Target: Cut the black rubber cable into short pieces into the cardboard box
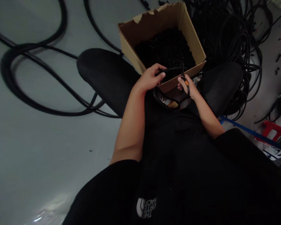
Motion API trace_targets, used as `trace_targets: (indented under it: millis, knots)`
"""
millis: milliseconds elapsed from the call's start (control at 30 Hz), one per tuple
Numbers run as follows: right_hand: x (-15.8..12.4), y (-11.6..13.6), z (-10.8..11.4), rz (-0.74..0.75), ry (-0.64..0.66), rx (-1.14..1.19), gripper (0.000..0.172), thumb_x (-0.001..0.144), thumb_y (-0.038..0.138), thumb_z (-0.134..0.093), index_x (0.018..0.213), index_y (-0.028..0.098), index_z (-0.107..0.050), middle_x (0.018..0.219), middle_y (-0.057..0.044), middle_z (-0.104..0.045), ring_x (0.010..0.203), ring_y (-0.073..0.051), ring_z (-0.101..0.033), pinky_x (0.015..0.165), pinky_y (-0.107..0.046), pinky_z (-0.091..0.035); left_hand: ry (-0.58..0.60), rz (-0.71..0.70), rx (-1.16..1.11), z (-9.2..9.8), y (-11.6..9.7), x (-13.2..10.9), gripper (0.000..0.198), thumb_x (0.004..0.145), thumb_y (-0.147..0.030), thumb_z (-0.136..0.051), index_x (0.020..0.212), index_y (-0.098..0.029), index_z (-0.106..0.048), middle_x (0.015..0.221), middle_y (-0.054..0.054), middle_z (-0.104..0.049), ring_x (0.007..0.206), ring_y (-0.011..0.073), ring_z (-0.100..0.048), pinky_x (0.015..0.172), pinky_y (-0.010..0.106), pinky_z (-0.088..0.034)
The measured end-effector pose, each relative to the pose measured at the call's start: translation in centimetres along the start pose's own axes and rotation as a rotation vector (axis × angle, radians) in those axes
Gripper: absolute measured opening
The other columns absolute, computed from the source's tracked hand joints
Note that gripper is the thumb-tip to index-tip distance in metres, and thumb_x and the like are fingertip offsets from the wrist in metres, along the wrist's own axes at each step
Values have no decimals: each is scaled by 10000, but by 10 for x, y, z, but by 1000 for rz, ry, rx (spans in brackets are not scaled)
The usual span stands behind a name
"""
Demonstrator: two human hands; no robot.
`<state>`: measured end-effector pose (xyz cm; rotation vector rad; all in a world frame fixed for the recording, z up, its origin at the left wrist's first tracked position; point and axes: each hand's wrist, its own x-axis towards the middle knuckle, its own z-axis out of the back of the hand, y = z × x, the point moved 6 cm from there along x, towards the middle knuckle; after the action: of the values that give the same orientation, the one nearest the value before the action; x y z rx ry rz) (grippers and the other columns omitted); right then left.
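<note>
My left hand [152, 76] is closed around a black cable [172, 69] above the near edge of an open cardboard box [196, 51]. In my right hand [188, 86] is a pair of scissors [186, 83] with black and orange handles, gripped with the fingers curled. The narrow blades point up and away, at the cable's stretch to the right of my left hand; whether they touch it I cannot tell. Many small black pieces [166, 47] fill the bottom of the box. More of the cable loops below my hands, between my legs.
Thick black cable loops [37, 107] lie on the grey floor at left. A big tangle of black cable [234, 40] is piled right of the box. Farther right are a blue bar [255, 132] and a red frame [275, 128]. Small black scraps dot the floor.
</note>
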<state>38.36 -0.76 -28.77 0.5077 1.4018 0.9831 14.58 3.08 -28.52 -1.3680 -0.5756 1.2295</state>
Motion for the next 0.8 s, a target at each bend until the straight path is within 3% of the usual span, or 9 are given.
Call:
trace_targets:
  millis: [167, 333, 500, 667, 800]
  knots:
    - [-4, 2, 3, -35, -29, 26, 533, 1170, 762, -913, 1314, 292, -707, 962, -25, -745, 946, -239, -821, 835, -345, -769, 62, -18, 13, 0, -1, -4, 502, 1087, -668, -855, 1345, -240, -811, 943, 31, -733, 801, 221, -670, 782, 356, -647]
    - [-4, 3, 7, -29, -39, -23, 509, 1182, 742, -908, 1229, 284, -692, 1082, -38, -760, 1069, -232, -824, 981, -357, -797, 42, -39, 70, 3, 4, -1, 525, 1095, -712, -793, 1304, -232, -825, 1028, 66, -778, 958, 269, -710, 971, 423, -690]
    - [-6, 4, 5, -44, -16, -91, 488, 1299, 706, -762, 1193, 251, -622, 934, 18, -661, 871, -138, -724, 803, -258, -646, 0, -21, 121, 6, 9, 2, 404, 1095, -601, -740, 1260, -242, -825, 1046, 76, -778, 1022, 296, -683, 1046, 452, -670]
    - [-7, 4, 6, -19, 22, -182, 585, 1208, 824, -839, 1163, 283, -621, 816, 42, -607, 692, -154, -566, 623, -310, -560, -25, -1, 90, 12, 12, -3, 371, 1090, -558, -725, 1279, -257, -830, 916, 40, -651, 927, 284, -621, 983, 455, -650]
    - [-5, 6, 4, -7, 40, -229, 588, 1202, 818, -840, 1143, 274, -624, 797, 34, -601, 654, -155, -572, 615, -321, -561, -54, 5, 97, 16, 14, -4, 334, 1081, -515, -733, 1281, -269, -837, 883, 29, -614, 942, 297, -624, 1021, 474, -650]
